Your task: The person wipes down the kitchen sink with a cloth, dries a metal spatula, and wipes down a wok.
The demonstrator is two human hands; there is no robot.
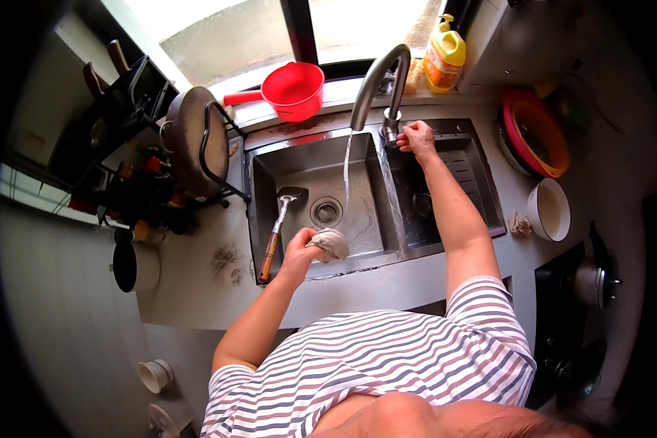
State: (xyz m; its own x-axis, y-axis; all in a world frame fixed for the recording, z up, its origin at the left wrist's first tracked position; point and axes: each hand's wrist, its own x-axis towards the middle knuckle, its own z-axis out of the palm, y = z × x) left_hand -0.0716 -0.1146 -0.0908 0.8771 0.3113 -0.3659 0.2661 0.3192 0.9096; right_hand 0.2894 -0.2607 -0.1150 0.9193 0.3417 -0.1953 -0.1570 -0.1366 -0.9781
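Note:
My left hand (298, 253) grips a bunched, pale cloth (331, 245) over the front of the steel sink's left basin (361, 219). At the base of the curved metal faucet (372, 82), my right hand (418, 138) has its fingers closed around the side handle, which they mostly hide. A thin stream of water (347, 169) falls from the spout into the left basin. Inside that basin, a wok spatula with a wooden handle (271, 254) leans along the left wall, its dark blade beside the drain (326, 212).
A red plastic dipper (293, 90) and a yellow pump bottle (444, 57) stand on the windowsill. Left of the sink, a black rack holds a round chopping board (197, 142). To the right are stacked colored basins (536, 134), a white bowl (549, 209) and a crumpled cloth (519, 224).

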